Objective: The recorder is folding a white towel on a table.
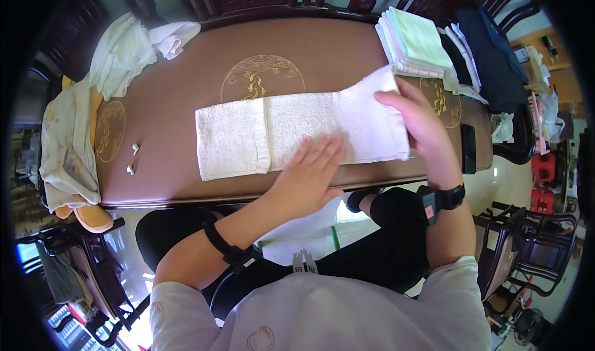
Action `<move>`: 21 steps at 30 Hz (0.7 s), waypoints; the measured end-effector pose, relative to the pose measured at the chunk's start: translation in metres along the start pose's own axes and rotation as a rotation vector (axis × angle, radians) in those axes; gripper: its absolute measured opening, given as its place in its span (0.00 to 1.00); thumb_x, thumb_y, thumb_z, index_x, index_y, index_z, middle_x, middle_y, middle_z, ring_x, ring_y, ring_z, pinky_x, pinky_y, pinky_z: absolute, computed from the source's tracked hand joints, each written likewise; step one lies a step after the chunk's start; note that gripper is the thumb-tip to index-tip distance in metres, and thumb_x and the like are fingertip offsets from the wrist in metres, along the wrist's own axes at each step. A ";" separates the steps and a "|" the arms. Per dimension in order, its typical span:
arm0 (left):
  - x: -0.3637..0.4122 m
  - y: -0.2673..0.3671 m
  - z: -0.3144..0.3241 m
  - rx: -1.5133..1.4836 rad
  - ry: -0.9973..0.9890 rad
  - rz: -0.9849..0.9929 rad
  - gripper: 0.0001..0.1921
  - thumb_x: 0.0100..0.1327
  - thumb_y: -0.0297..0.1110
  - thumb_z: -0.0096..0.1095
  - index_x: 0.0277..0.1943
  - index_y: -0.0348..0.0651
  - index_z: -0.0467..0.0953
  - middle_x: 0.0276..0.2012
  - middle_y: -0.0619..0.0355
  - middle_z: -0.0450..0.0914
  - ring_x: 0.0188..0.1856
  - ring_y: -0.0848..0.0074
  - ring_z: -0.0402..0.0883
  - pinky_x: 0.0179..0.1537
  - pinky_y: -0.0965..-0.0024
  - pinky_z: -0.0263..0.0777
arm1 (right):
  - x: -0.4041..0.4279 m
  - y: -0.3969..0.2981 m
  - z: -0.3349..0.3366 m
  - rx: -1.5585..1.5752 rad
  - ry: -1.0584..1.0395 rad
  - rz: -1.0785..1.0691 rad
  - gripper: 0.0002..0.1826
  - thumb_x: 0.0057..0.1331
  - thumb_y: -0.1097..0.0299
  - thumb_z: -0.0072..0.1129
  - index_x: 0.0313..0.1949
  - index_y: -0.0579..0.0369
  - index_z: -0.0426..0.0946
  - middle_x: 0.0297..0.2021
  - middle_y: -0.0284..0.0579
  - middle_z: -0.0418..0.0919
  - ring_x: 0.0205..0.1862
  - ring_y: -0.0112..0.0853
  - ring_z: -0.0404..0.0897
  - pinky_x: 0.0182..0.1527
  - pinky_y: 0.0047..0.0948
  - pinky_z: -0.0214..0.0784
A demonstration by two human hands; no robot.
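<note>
A white terry towel [302, 128], folded into a long strip, lies across the brown padded bench seat [195, 81] in front of me. Its left part is turned over, with a hem band running across it. My left hand [311, 174] rests flat on the near edge of the towel's middle, fingers slightly apart. At the towel's right end, my right hand [413, 114] grips the far corner between thumb and fingers, and that corner is lifted a little. The fingers behind the cloth are partly hidden.
A stack of folded towels [413, 39] stands at the back right, beside dark clothes [492, 58]. Crumpled white cloths [123, 53] lie at the back left, a stained cloth [69, 142] at the left end. Two earbuds [133, 159] and a black phone [468, 149] lie on the seat.
</note>
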State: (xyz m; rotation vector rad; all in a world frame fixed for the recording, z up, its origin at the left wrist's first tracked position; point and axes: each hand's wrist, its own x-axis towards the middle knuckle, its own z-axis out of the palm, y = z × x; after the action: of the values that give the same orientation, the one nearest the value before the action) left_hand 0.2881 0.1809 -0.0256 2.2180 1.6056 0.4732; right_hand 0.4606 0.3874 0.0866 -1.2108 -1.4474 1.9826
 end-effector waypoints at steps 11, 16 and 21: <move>-0.012 0.024 0.011 0.028 -0.086 -0.019 0.48 0.78 0.58 0.68 0.85 0.28 0.62 0.80 0.41 0.72 0.79 0.50 0.70 0.81 0.43 0.59 | 0.059 0.057 0.112 -0.293 -0.055 0.031 0.20 0.73 0.61 0.72 0.54 0.63 0.80 0.40 0.47 0.89 0.41 0.30 0.89 0.44 0.34 0.83; -0.022 0.022 0.014 -0.002 -0.036 -0.006 0.44 0.75 0.56 0.72 0.83 0.34 0.68 0.79 0.45 0.73 0.78 0.53 0.70 0.79 0.45 0.62 | 0.072 0.087 0.135 -0.575 -0.081 -0.063 0.17 0.74 0.60 0.70 0.48 0.63 0.78 0.35 0.52 0.89 0.39 0.41 0.92 0.44 0.42 0.84; -0.029 0.025 0.005 0.036 0.036 0.080 0.35 0.75 0.53 0.72 0.73 0.33 0.79 0.78 0.45 0.74 0.79 0.53 0.70 0.79 0.44 0.62 | 0.072 0.103 0.140 -0.830 -0.052 -0.298 0.22 0.76 0.57 0.77 0.51 0.62 0.76 0.33 0.47 0.87 0.29 0.34 0.86 0.33 0.36 0.79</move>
State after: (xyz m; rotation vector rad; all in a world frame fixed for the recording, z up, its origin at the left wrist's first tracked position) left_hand 0.3027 0.1454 -0.0193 2.3203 1.5594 0.5132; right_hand 0.3226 0.3224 -0.0243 -1.1247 -2.4307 1.2302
